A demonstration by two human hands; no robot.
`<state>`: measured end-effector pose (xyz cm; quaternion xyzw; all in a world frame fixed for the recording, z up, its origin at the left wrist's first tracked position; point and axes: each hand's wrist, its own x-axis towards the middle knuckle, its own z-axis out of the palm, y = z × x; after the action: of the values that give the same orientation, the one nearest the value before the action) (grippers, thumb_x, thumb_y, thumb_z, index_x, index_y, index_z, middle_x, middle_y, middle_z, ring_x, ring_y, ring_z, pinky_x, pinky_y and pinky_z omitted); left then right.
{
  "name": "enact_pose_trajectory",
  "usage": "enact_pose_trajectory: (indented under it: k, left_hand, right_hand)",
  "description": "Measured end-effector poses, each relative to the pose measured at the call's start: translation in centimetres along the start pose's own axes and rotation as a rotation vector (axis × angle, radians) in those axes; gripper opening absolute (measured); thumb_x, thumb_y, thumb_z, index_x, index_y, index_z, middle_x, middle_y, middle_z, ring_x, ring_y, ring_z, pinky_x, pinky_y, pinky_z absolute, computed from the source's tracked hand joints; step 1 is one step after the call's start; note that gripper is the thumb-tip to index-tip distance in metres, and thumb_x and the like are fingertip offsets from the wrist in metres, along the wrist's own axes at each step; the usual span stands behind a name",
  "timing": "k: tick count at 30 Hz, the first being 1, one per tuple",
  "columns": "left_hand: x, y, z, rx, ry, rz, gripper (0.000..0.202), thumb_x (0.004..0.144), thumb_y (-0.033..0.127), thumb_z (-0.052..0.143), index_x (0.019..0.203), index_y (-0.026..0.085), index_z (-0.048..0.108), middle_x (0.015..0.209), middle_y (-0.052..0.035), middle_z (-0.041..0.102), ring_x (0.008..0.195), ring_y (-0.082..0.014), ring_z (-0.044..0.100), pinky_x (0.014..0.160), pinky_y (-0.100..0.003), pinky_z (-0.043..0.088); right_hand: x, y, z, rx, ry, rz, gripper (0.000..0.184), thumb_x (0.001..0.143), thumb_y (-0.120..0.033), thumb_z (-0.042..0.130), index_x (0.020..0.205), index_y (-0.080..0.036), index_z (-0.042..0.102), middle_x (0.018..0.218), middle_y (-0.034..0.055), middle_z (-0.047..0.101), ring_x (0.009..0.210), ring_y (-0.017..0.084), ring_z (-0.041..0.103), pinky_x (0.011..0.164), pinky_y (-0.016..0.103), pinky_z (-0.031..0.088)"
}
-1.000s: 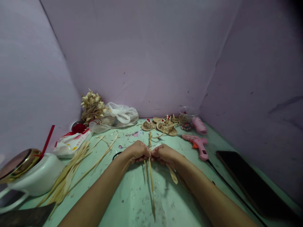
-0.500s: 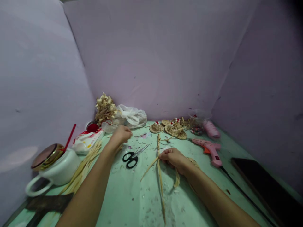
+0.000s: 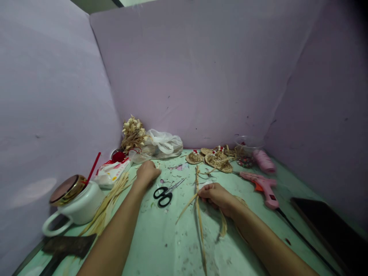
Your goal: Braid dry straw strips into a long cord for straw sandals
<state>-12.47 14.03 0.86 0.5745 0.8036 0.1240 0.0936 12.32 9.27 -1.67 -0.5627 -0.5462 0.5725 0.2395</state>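
Note:
My right hand (image 3: 215,194) is closed on a braided bundle of straw strips (image 3: 199,209) that lies across the green table (image 3: 172,245), with loose ends trailing towards me. My left hand (image 3: 147,172) has its fingers curled, resting on the table by the pile of loose straw strips (image 3: 109,201); I cannot make out whether anything is in it. Black-handled scissors (image 3: 165,193) lie between the two hands.
A white pot with a gold lid (image 3: 73,199) stands at the left, a red-white packet (image 3: 110,172) behind it. Dried husks (image 3: 132,132) and a plastic bag (image 3: 163,143) sit at the back. Woven straw pieces (image 3: 214,158), a pink glue gun (image 3: 263,184), pink thread spool (image 3: 263,161), a dark phone (image 3: 327,222) at right.
My left hand let go of the straw bundle and moved left and away to the straw pile. The scissors came into view. The right hand kept hold of the bundle.

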Motion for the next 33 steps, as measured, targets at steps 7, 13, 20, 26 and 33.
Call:
enact_pose_trajectory:
  k: [7,13,20,26,33]
  left_hand:
    - [-0.54,0.57,0.17,0.084,0.074,-0.031,0.020,0.064,0.025,0.049,0.075,0.019,0.065,0.086,-0.0115,0.065,0.082,-0.0253,0.059,0.064,-0.029,0.040]
    - [-0.30,0.28,0.01,0.130,0.023,-0.023,0.019,0.063,0.024,0.051,0.074,0.020,0.066,0.086,-0.0098,0.066,0.083,-0.0241,0.058,0.066,-0.028,0.039]
    - [0.04,0.07,0.64,0.167,0.092,0.093,0.023,0.068,0.032,0.049,0.077,0.021,0.067,0.087,-0.0100,0.065,0.088,-0.0253,0.056,0.071,-0.031,0.037]
    - [0.15,-0.20,0.22,0.102,0.137,0.071,0.024,0.068,0.022,0.045,0.076,0.019,0.067,0.081,-0.0100,0.065,0.081,-0.0225,0.057,0.067,-0.028,0.037]
    - [0.20,-0.13,0.82,0.114,0.117,0.137,0.022,0.066,0.028,0.049,0.080,0.021,0.066,0.085,-0.0082,0.065,0.083,-0.0223,0.055,0.067,-0.028,0.036]
  right_hand:
    - [0.22,0.20,-0.01,0.016,-0.026,-0.023,0.014,0.058,-0.020,0.051,0.046,-0.015,0.046,0.032,-0.0074,0.031,0.029,0.004,0.018,0.033,0.021,0.009]
    - [0.14,0.12,-0.04,0.006,-0.015,-0.018,0.016,0.059,-0.020,0.052,0.045,-0.016,0.044,0.030,-0.0084,0.028,0.028,0.003,0.017,0.033,0.021,0.009]
    - [-0.17,-0.17,-0.08,-0.006,-0.006,-0.012,0.015,0.058,-0.021,0.053,0.046,-0.015,0.045,0.031,-0.0077,0.031,0.028,0.003,0.019,0.033,0.021,0.010]
    - [-0.09,-0.17,-0.08,0.022,-0.013,-0.010,0.015,0.058,-0.020,0.053,0.046,-0.015,0.045,0.033,-0.0072,0.033,0.029,0.003,0.020,0.033,0.021,0.010]
    - [0.21,0.13,-0.05,0.011,-0.001,-0.032,0.013,0.057,-0.020,0.053,0.048,-0.015,0.047,0.035,-0.0069,0.036,0.029,0.003,0.021,0.032,0.020,0.012]
